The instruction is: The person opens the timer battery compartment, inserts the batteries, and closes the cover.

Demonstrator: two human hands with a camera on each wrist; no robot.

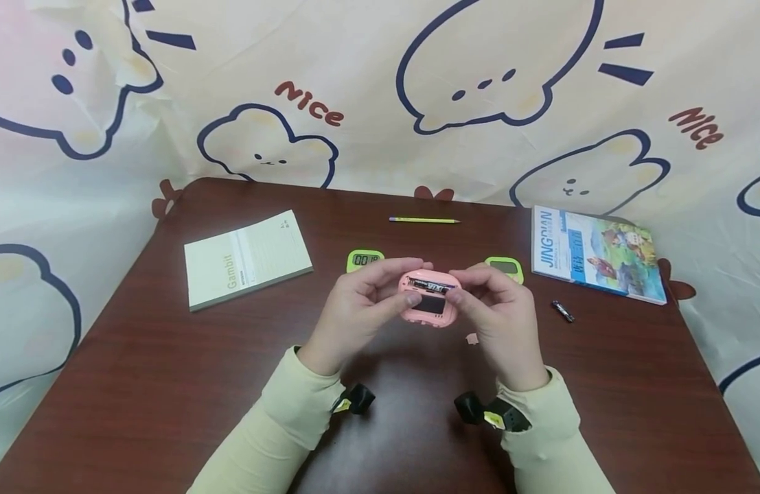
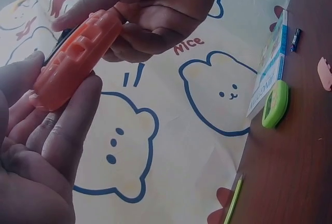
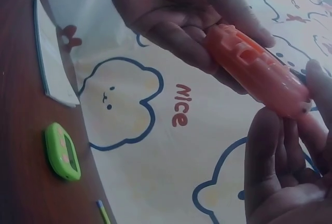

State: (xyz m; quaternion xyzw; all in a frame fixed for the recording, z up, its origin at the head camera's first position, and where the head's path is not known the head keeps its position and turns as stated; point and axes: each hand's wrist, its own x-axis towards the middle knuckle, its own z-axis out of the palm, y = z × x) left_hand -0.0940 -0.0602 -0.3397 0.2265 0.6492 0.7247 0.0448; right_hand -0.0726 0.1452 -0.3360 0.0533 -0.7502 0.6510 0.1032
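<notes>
A pink digital timer [image 1: 430,317] is held up between both hands, its back facing the head camera. A AAA-type battery [image 1: 430,286] lies in the uncovered slot, above a dark rectangular panel. My left hand [image 1: 362,310] grips the left end, thumb on the back face and fingers beneath. The right hand [image 1: 504,322] pinches the other end, with its thumb by the battery's end. Both wrist views show the timer [image 2: 78,60] edge-on, so the battery is hidden there. A small pink battery cover [image 1: 472,339] lies on the table beside the right hand.
Behind the hands sit two green timers, one at left [image 1: 364,259] and one at right [image 1: 506,267]. A loose battery [image 1: 563,311] lies right of them. Farther back are a pale Gambit notebook [image 1: 250,261], a yellow pencil [image 1: 424,220] and a colourful book [image 1: 599,254].
</notes>
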